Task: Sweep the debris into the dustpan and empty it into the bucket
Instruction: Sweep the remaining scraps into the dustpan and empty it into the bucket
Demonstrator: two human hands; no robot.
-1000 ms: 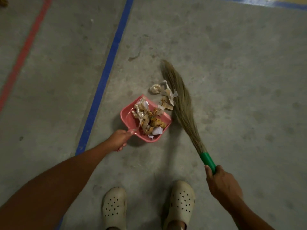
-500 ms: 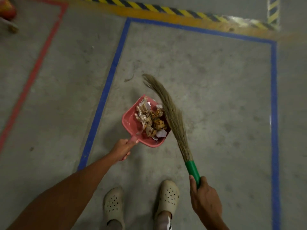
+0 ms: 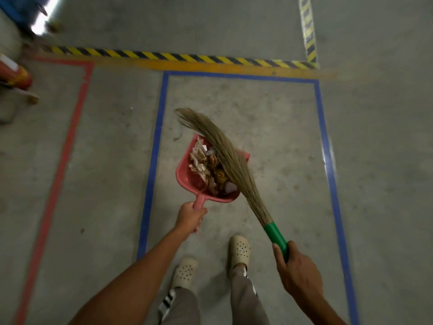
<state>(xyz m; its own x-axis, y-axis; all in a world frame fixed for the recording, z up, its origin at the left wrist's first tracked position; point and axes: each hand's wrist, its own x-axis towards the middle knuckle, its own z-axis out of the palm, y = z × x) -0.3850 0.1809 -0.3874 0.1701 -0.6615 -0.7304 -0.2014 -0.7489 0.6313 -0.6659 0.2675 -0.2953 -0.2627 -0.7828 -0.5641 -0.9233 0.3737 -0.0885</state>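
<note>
Your left hand has its grip clamped round the stem of the pink dustpan, held out ahead of your feet inside the blue tape rectangle on the concrete floor. Crumpled paper debris lies heaped in the pan. Your right hand is wrapped round the green handle of the grass broom, whose bristles lie across the pan's right side, over the debris. Whether the pan touches the floor is hard to tell.

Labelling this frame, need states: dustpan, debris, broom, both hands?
dustpan: full, held by its handle
debris: piled in the dustpan, partly under the bristles
broom: bristles lying across the dustpan
left hand: grips the dustpan handle
right hand: grips the broom's green handle
</note>
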